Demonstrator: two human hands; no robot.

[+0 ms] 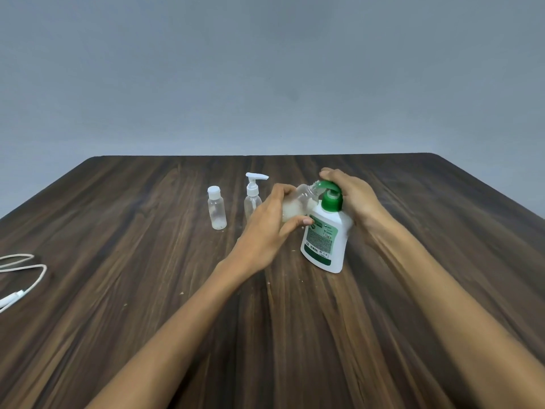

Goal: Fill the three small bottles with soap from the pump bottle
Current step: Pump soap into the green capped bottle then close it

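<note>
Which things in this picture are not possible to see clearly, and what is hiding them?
- Head view: the pump nozzle tip of the soap bottle is hidden under the right hand.
- Head view: the fill level of the tilted small bottle is partly covered by the left hand.
- Head view: the soap bottle's label text is too small and blurred.
- Head view: the white cable is cut off by the left edge.

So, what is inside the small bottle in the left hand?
The small bottle holds whitish soap in its lower part; the left hand covers its base, so the exact level is hidden.
</note>
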